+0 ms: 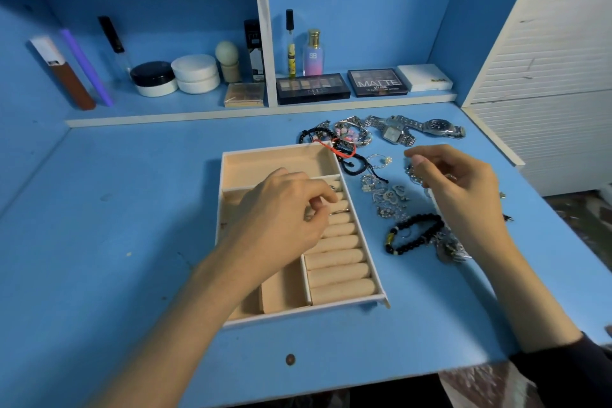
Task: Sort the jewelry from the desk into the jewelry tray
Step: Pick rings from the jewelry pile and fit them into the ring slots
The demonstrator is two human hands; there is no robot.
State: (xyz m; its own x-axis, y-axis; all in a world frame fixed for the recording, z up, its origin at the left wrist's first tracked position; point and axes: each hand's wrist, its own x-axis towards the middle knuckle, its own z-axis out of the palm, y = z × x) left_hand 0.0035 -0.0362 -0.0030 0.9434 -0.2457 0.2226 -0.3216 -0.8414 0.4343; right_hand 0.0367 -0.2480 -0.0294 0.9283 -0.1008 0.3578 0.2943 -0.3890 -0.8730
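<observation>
Left hand (284, 212) over jewelry tray (347, 303), fingers pinching a ring (339, 211) lying along a slot in the ring rolls (337, 258), just right of the fingertips. Right hand (463, 185) curled above loose jewelry (384, 199) on worktop (132, 209); can't tell if it holds anything.

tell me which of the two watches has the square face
The left watch of the pair: pale square face. The other watch, to its right, has a round dark dial.

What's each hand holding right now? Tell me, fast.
Left hand: fingers pinch a silver ring over the ring rolls of the jewelry tray.
Right hand: fingers curled above the loose jewelry; whether they hold anything cannot be told.
</observation>
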